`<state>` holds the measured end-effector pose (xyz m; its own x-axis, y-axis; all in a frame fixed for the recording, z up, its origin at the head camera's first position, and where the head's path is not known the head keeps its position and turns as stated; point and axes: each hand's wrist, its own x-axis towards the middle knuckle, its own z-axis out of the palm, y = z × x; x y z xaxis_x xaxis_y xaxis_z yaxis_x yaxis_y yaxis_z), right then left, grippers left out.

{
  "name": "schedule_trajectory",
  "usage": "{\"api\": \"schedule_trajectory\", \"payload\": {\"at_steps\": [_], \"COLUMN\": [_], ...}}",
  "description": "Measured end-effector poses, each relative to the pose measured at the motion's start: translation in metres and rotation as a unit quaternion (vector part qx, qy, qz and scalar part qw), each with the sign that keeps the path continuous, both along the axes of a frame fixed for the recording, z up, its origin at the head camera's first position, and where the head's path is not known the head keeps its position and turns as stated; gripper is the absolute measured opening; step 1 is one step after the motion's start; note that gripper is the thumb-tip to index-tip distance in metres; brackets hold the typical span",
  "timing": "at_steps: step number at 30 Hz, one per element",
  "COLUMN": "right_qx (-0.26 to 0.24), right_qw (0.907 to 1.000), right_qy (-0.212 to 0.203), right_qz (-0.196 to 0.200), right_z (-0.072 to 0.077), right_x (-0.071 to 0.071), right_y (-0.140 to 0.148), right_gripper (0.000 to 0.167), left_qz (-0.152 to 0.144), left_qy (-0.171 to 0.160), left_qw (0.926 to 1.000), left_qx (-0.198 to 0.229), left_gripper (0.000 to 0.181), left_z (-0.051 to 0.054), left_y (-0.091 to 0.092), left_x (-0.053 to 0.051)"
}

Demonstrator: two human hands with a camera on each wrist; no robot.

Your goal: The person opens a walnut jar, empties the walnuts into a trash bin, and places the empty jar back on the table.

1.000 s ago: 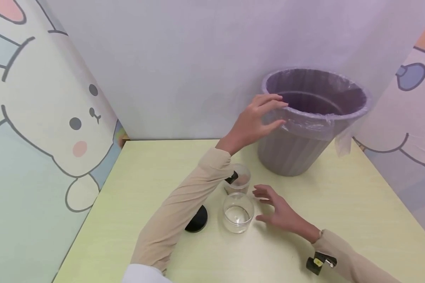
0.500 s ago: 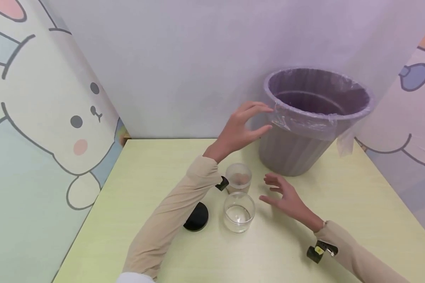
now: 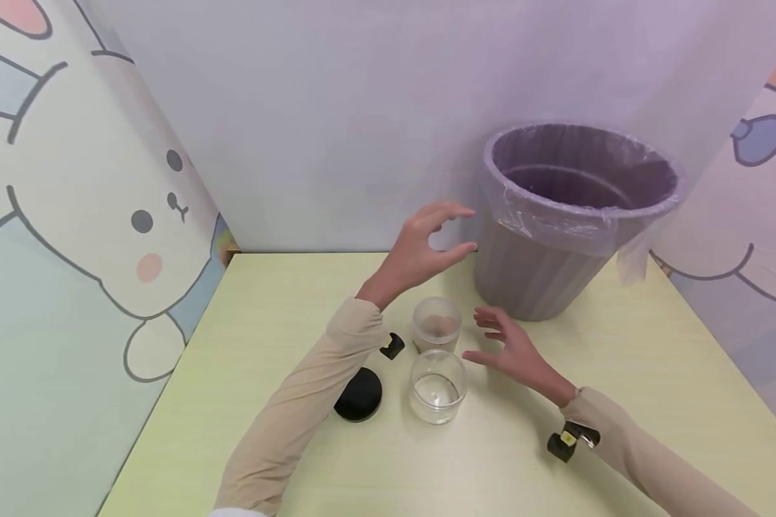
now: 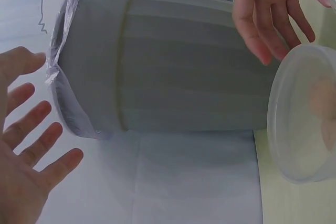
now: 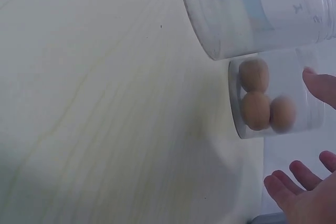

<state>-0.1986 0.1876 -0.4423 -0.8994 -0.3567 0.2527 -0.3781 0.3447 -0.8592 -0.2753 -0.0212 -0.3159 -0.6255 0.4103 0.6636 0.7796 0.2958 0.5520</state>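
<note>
The left hand [image 3: 420, 249] hovers above the far part of the table, left of the bin, its fingers relaxed and holding nothing. The right hand [image 3: 516, 353] is just right of two clear containers, fingers spread, touching neither. The rear container [image 3: 437, 324] holds brown round objects; the right wrist view shows three brown balls [image 5: 255, 110] at its bottom. In front of it stands a clear jar [image 3: 437, 391], upright, with no lid. A round black lid [image 3: 360, 394] lies left of the jar, partly covered by the left sleeve.
A grey bin [image 3: 524, 269] lined with a clear plastic bag stands at the table's back right, against a pale wall. Rabbit drawings cover the walls at left and right. Both wrists carry small black devices.
The left hand has moved away from the bin's rim, leftward and toward the person. The right hand has shifted slightly farther from the person, beside the rear container. Containers and lid stay put.
</note>
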Motion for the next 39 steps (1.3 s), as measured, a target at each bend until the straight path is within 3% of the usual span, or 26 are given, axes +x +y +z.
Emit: {"api": "schedule_trajectory", "payload": {"at_steps": [18,31,39], "right_qx": [-0.043,-0.017,-0.009], "right_qw": [0.9979,0.9975,0.9986], "right_qy": [-0.041,-0.061,-0.05], "right_qz": [0.024,0.031,0.012], "right_z": [-0.012,-0.02,-0.035], "right_x": [-0.023,-0.028,-0.035], "right_y": [-0.025,-0.036,-0.034], "right_gripper": [0.08,0.079,0.082], "left_qz": [0.01,0.002,-0.01], "left_qy": [-0.095,-0.141,-0.164], "left_qw": [0.9953,0.9895,0.9852], "left_qx": [-0.016,-0.033,-0.048], "left_gripper": [0.046,0.046,0.045], "left_z": [-0.024,-0.038,-0.046], "left_y": [-0.022,-0.033,-0.037], "left_x": [0.007,0.011,0.014]}}
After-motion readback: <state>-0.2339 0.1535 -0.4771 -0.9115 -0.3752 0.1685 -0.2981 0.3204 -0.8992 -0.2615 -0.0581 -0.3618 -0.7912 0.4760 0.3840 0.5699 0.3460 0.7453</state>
